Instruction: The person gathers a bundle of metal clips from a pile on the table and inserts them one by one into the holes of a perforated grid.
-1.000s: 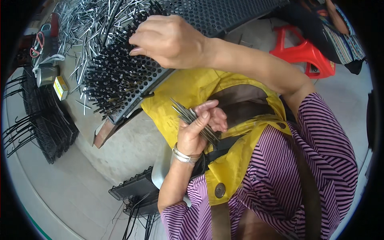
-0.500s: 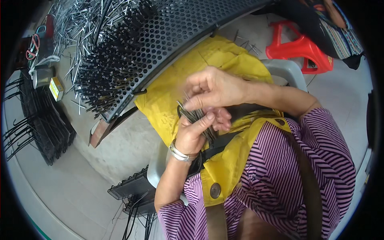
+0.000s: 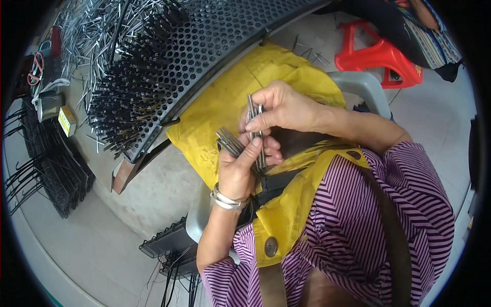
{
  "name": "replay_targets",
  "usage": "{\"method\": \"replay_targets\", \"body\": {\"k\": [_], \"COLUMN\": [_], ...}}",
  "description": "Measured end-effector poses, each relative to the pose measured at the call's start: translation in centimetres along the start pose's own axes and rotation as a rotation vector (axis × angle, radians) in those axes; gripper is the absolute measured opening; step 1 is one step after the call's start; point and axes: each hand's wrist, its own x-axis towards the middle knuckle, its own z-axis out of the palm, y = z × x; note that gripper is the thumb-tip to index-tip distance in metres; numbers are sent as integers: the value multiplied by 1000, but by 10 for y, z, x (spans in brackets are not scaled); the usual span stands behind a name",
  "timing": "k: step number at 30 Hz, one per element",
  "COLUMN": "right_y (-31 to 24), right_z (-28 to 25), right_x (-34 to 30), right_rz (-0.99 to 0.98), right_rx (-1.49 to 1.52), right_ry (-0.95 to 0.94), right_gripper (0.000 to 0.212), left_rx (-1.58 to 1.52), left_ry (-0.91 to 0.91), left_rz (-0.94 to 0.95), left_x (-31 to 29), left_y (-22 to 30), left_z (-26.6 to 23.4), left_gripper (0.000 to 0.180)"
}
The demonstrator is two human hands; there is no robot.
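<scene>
My left hand is closed round a bundle of thin metal rods, its thumb pressed across them. Just above it and to the right, my right hand pinches a few similar rods between thumb and fingers. The lower ends of those rods reach down by the left fingers; whether the two groups touch there is hard to tell. Both hands are over the yellow apron on my lap. Beyond them, a black perforated panel slants across, with many black-tipped pieces standing in its holes at the left.
Loose metal rods lie heaped at the upper left. Black racks with hooks stand at the left, near a small yellow box. A red plastic stool and another person's leg are at the upper right. A grey tub is beside my lap.
My right hand has drawn a few rods upward, and they now show upright in its pinch. The bundle in my left hand leans further left. The whole view has shifted slightly.
</scene>
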Motion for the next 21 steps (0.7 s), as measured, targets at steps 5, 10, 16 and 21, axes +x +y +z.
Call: {"method": "replay_targets", "body": {"k": [5,10,16,21], "right_y": [-1,5,-2,-7], "right_z": [3,-1,3,2], "right_x": [-1,-4,-2,-1], "right_rz": [-8,-36,22,19], "right_rx": [-2,93,117,34], "right_ry": [14,-10,48,55], "right_gripper": [8,9,8,7], "left_rx": [54,-33,-38,39], "left_ry": [66,48,92,134], "left_rz": [99,136,99,98], "left_x": [-2,-2,-3,-4], "left_y": [1,1,5,6], "left_z": [1,-3,2,8], "left_gripper": [24,20,24,27]}}
